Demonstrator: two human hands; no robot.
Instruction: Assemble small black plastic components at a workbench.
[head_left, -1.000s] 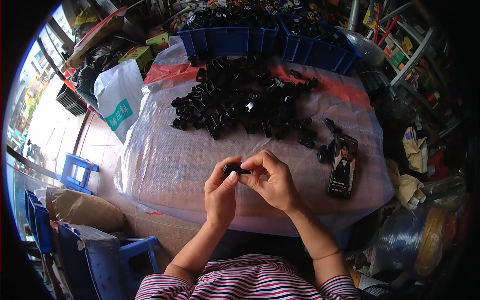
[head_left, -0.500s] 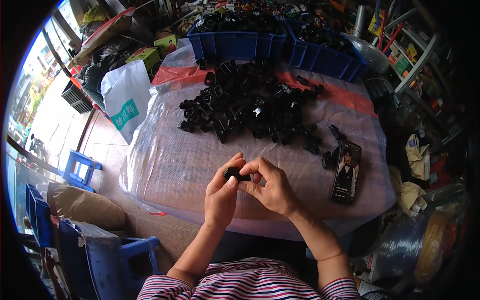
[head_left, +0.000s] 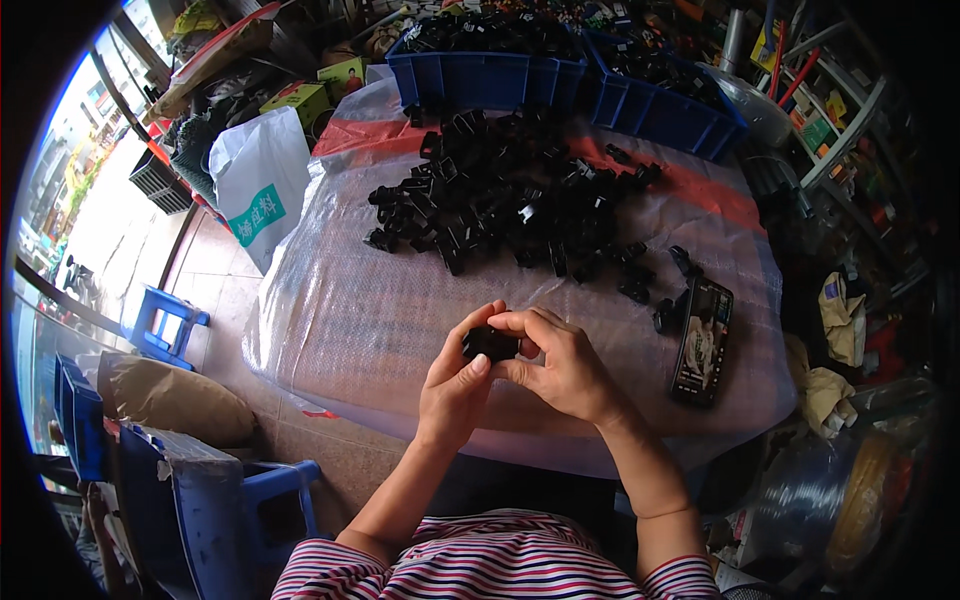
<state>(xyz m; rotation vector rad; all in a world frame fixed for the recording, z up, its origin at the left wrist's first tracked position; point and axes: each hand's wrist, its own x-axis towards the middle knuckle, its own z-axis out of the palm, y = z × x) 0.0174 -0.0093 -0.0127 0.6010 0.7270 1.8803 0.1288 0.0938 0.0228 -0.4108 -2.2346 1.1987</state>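
Between both hands, above the near part of the table, is a small black plastic part (head_left: 490,344). My left hand (head_left: 456,385) is closed on its left side, thumb along the near edge. From the right, the thumb and fingers of my right hand (head_left: 560,365) pinch the same part. Its exact kind cannot be made out, since fingers cover much of it. Beyond the hands a loose heap of similar black plastic parts (head_left: 500,200) lies spread over the sheet-covered table (head_left: 340,330).
Two blue bins (head_left: 480,82) full of black parts stand at the table's far side. A phone (head_left: 703,342) with a lit screen lies at the right, beside a few stray parts. At the left are a white bag (head_left: 262,180) and a blue stool (head_left: 165,325).
The black part is turned and shows more of its surface between the hands. My fingers have shifted around it. The whole view has moved slightly, and the phone's picture differs.
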